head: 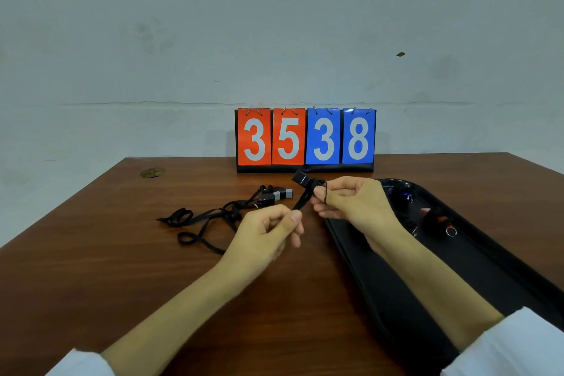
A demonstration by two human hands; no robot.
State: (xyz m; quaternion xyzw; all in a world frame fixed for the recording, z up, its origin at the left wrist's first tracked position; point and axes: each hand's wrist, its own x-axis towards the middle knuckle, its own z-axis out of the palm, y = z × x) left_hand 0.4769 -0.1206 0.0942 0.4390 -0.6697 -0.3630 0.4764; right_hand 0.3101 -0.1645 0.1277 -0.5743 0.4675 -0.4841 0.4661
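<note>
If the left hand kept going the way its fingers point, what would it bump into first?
Probably the right hand: the left hand, pinching the black strap, points toward its fingertips, close by. Depth is hard to judge.

A flip scoreboard [305, 168] on the table [122, 238] is showing 35 on its red cards [271, 137]. Its blue cards [340, 137] are showing 38.

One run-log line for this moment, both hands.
left hand: pinches black strap lower end | right hand: pinches strap near clip | strap: above table
</note>
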